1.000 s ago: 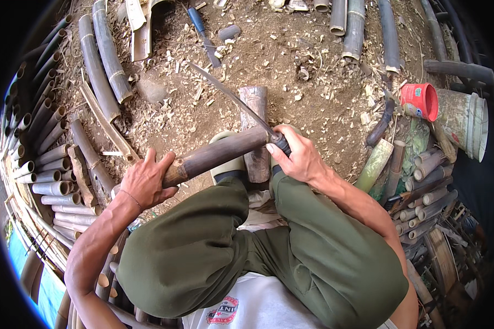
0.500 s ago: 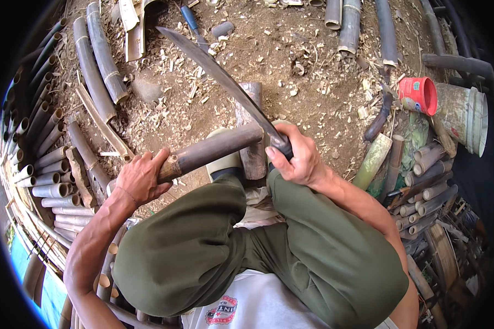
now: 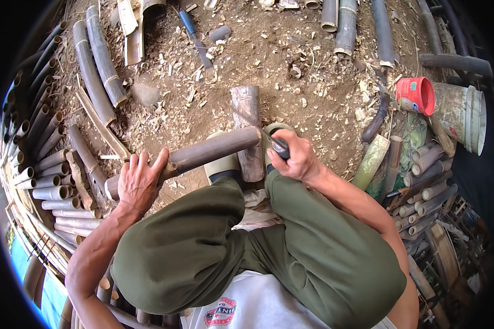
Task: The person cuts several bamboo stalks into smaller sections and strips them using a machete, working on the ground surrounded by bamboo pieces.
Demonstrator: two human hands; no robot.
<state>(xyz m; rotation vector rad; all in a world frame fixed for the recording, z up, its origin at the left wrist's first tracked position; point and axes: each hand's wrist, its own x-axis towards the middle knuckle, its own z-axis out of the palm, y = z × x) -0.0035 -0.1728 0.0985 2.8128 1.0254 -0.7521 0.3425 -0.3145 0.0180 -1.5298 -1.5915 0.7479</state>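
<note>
My left hand (image 3: 137, 181) is closed over the left part of a dark bamboo piece (image 3: 214, 148), its fingers lying across the top. The bamboo slants up to the right, and its far end rests over a short log (image 3: 247, 109) on the ground between my feet. In my closed right hand (image 3: 296, 156) is the dark handle of a machete (image 3: 280, 148), right beside that bamboo end. Most of the machete's blade is seen edge-on or hidden, so I cannot tell whether it touches the bamboo.
Wood chips litter the dirt floor. A blue-handled blade tool (image 3: 195, 38) lies ahead. Long bamboo poles (image 3: 99, 66) lie at the far left, with stacked bamboo (image 3: 49, 192) nearer. On the right are a red container (image 3: 414, 95), a dirty bucket (image 3: 461, 112) and more cut bamboo (image 3: 428, 164).
The machete blade, earlier raised and pointing up-left across the bamboo, has swung down and away from view. My left hand now lies flatter over the bamboo, whose left end shows beyond it.
</note>
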